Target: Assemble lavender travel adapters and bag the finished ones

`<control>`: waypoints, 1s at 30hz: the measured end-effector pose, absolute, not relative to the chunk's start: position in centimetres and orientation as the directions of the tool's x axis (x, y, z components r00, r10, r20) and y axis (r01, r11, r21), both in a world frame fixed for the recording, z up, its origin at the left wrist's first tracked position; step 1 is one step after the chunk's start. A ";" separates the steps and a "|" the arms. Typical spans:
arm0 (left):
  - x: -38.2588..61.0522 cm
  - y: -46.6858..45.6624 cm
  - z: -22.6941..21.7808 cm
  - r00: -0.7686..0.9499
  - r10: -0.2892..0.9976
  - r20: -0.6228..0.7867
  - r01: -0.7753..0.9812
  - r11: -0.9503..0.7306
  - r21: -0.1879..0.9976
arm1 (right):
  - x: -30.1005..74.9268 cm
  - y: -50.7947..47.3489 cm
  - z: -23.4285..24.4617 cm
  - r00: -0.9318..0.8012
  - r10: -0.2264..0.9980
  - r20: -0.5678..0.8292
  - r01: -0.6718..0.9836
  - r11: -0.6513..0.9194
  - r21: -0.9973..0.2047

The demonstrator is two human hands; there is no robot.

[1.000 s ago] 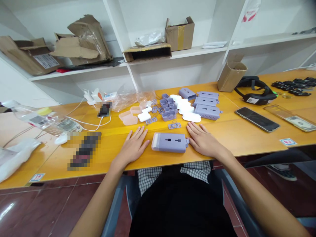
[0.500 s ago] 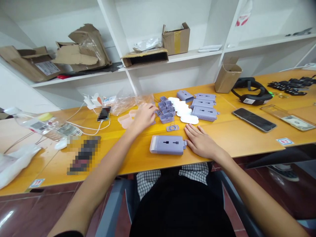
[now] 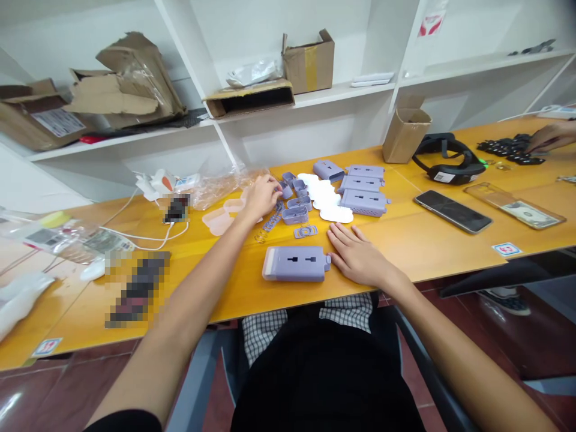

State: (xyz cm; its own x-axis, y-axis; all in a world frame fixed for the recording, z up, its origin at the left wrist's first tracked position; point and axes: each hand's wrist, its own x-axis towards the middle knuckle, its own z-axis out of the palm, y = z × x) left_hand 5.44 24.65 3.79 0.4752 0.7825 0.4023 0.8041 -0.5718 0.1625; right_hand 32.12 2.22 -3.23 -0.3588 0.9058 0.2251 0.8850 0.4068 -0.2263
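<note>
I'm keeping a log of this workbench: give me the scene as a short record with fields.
Left hand: at the small purple cups; grip unclear
Right hand: palm down on the table, beside a purple case
Farther back: white oval parts, more purple cases
Toward the right: dark phone, black headset
Far right: another person's hand at black parts
</note>
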 end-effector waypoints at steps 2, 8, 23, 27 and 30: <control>4.7 24.0 4.1 0.390 0.768 0.507 0.754 -0.583 0.302 | 32.2 2.1 -3.1 -0.359 0.902 0.238 0.877 0.414 -0.246; 4.1 20.7 6.3 0.123 0.855 0.504 0.287 -0.517 0.807 | 33.2 2.8 -0.9 -0.228 0.837 0.498 0.717 0.490 -0.495; 7.7 16.3 6.5 0.323 0.890 0.321 -0.113 -0.301 0.947 | 29.7 15.3 7.0 -0.069 0.805 0.590 0.002 0.591 -0.807; 7.7 16.7 4.5 0.540 0.795 0.275 0.057 -0.361 0.931 | 30.8 16.3 5.1 -0.063 0.890 0.452 -0.213 0.431 -0.877; 8.4 16.5 3.3 0.665 0.717 0.209 0.173 -0.421 0.891 | 31.1 16.2 4.4 -0.083 0.915 0.396 -0.204 0.373 -0.905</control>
